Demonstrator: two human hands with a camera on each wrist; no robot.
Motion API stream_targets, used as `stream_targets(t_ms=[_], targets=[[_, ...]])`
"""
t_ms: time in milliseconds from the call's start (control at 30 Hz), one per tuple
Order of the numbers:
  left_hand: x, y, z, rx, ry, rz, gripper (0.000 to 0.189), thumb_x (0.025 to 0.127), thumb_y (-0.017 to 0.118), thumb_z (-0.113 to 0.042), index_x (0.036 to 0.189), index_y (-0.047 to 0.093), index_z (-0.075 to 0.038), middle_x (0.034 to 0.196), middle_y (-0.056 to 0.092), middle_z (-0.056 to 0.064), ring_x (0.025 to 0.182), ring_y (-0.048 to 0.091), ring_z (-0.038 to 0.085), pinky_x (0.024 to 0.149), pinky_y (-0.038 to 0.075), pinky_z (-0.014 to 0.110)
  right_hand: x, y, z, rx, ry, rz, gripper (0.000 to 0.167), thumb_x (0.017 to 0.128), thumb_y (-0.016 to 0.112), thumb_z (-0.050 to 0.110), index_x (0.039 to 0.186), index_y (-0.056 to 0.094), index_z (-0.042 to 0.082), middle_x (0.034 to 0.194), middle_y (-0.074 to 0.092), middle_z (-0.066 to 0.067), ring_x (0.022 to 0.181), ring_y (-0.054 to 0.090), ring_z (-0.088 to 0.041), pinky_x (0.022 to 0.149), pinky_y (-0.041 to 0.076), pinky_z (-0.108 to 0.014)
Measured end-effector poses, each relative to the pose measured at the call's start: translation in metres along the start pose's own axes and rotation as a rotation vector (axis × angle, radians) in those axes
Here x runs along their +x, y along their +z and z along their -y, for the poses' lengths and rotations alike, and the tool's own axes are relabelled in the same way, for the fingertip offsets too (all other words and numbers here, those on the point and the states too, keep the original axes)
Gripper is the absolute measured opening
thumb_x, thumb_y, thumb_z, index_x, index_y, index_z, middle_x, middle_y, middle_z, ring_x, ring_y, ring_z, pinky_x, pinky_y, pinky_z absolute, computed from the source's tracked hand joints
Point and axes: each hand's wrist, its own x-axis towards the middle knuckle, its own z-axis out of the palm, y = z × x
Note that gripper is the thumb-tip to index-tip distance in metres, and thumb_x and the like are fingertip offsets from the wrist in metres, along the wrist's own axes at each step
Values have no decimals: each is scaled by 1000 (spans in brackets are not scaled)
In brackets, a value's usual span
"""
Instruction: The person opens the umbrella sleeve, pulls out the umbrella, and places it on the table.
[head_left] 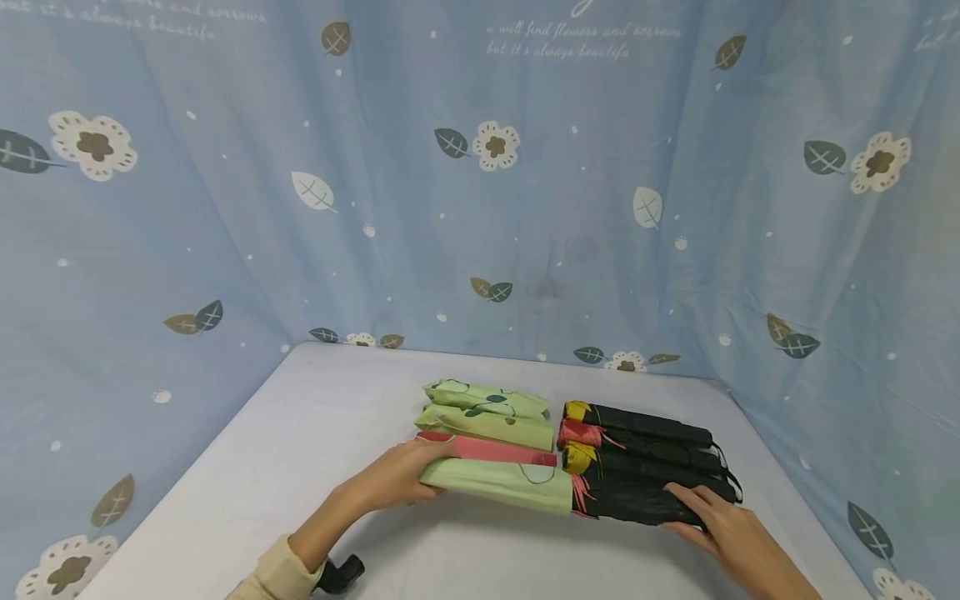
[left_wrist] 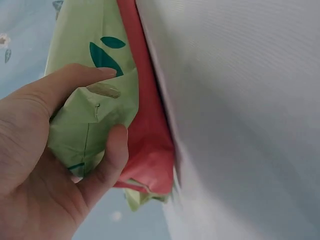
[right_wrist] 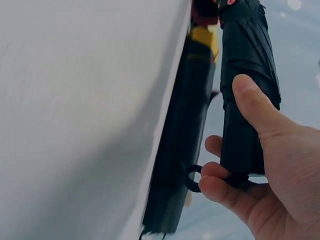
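My left hand (head_left: 408,475) grips the left end of a pale green leaf-printed bundle (head_left: 498,485), thumb and fingers on either side in the left wrist view. A red bundle (left_wrist: 147,145) lies right beside it. With my right hand (head_left: 727,533) I hold a folded black umbrella (right_wrist: 245,105) near its lower end, thumb along one side, fingers curled beneath. A small black loop (right_wrist: 192,178) sticks out by the fingers. In the head view the green bundle's right end meets red strands (head_left: 581,496) at the black umbrella's left end.
Behind the held pieces lie two more green bundles (head_left: 487,427) on the white table (head_left: 300,450). Several black umbrellas (head_left: 660,425) with yellow or red ends lie in a row on the right. A blue printed curtain (head_left: 525,208) encloses the table's back and sides.
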Motion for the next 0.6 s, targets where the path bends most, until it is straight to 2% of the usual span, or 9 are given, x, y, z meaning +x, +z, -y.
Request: stream_targets(t_ms=[100, 200, 400, 600], targets=[[-3, 1, 3, 2, -23, 1, 58, 80, 79, -20, 134, 59, -23, 132, 63, -2, 114, 60, 15, 89, 50, 38, -5, -2, -11, 9, 50, 61, 51, 81, 76, 43, 123, 67, 15, 101, 66, -4, 65, 60, -11, 58, 51, -32], [-5, 2, 5, 1, -20, -15, 57, 80, 79, -21, 133, 58, -24, 133, 61, -4, 113, 60, 13, 88, 50, 37, -10, -2, -23, 31, 74, 98, 52, 82, 75, 41, 124, 66, 12, 103, 66, -9, 66, 61, -16, 57, 51, -36], [-9, 2, 4, -19, -6, -51, 51, 82, 79, -27, 129, 58, -22, 127, 62, -4, 111, 60, 13, 87, 52, 40, -19, 1, -39, 45, 108, 166, 54, 83, 75, 40, 126, 64, 9, 100, 65, -12, 64, 59, -16, 55, 49, -36], [-13, 0, 7, -37, -16, -55, 53, 84, 77, -28, 133, 57, -24, 131, 61, -3, 111, 60, 12, 87, 51, 38, -23, 1, -51, 99, 124, 186, 55, 84, 74, 38, 128, 62, 7, 111, 65, -27, 74, 66, -34, 61, 52, -49]])
